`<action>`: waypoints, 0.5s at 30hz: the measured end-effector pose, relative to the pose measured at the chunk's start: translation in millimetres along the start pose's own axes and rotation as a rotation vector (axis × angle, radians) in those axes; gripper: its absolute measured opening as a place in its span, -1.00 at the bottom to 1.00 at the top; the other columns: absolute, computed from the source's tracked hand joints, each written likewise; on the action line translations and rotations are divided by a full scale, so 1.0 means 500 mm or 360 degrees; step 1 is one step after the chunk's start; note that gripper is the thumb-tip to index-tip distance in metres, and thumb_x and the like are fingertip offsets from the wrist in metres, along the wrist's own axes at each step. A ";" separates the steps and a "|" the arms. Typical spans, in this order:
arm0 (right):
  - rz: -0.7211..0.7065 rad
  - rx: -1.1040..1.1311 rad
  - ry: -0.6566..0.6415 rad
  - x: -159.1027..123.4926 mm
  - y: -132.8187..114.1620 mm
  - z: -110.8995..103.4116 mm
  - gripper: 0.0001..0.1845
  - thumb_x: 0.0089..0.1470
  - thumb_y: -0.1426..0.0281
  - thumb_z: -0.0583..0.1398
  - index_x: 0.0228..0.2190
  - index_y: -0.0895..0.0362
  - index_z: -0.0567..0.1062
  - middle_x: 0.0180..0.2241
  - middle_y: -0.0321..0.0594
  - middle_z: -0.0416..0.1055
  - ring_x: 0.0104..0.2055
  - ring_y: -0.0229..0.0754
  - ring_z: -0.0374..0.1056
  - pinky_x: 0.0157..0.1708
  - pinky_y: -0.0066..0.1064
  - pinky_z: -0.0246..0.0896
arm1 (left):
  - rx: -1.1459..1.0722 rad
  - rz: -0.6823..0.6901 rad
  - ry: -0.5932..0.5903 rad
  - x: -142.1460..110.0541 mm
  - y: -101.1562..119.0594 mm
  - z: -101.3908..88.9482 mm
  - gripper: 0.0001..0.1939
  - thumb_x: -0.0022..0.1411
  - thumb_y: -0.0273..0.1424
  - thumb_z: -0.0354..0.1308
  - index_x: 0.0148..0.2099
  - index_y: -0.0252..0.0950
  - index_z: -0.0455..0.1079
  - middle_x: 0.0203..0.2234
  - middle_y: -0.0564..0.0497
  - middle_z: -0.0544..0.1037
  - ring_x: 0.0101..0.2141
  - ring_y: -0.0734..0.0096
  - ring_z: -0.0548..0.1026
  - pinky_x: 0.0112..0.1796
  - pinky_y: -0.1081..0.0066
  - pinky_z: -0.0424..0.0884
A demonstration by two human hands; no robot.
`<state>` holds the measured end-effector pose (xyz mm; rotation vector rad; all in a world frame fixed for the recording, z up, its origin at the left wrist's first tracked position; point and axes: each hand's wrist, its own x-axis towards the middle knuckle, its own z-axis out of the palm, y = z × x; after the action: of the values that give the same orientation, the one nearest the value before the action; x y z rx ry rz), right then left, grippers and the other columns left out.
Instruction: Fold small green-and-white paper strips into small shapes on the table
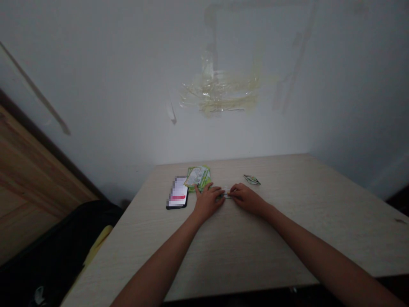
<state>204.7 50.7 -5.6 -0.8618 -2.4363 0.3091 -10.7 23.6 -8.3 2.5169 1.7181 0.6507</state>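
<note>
- Woodwork [28, 183], brown, grained, standing aslant at the far left.
- Dark fabric item [79, 226], bulky, beside the table's left edge; its kind cannot be told.
- Yellow cloth [97, 245], a narrow strip against the dark fabric.
- Phone [179, 192], dark-edged, screen up and lit, a red bar across its lower part.
- Green-and-white packets [198, 175], flat, overlapping in a pile at the phone's upper right corner.
- Left hand [207, 202], palm down, fingers spread, thumb at the pile's near edge, other fingertips reaching the pale piece.
- Clear tape [223, 94], wrinkled and yellowed, stuck to the wall above.
- Small pale piece [226, 195], lying between the two hands, mostly covered by fingers.
- Right hand [246, 197], fingers bunched at the piece's right end; whether they pinch it cannot be told.
- Single packet [252, 179], green and white, lying just beyond the right hand.
- Table [319, 200], pale, wood-grained.
</note>
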 end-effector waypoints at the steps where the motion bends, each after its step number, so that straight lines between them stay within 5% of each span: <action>1: 0.0003 -0.0005 -0.0004 0.000 0.000 0.001 -0.71 0.16 0.51 0.12 -0.13 0.10 0.56 -0.18 -0.10 0.44 -0.10 -0.12 0.31 -0.04 -0.26 0.24 | -0.0003 -0.0009 -0.0003 0.000 0.000 0.000 -0.69 0.28 -0.12 0.06 0.05 0.09 0.41 0.07 0.07 0.50 0.21 0.04 0.19 0.12 -0.46 -0.43; 15: 0.0002 0.0088 0.0063 0.000 0.006 0.006 -0.72 0.12 0.52 0.15 -0.15 0.11 0.57 -0.19 -0.10 0.44 -0.10 -0.12 0.30 -0.04 -0.24 0.24 | 0.0034 0.0081 0.0027 0.008 -0.001 -0.006 -0.78 0.26 -0.15 0.13 -0.09 0.04 0.51 -0.08 0.09 0.59 0.16 0.09 0.26 0.13 -0.39 -0.54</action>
<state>204.6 53.0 -9.0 -0.8376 -2.3797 0.3547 -11.0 26.5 -4.4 2.5849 1.6800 0.6621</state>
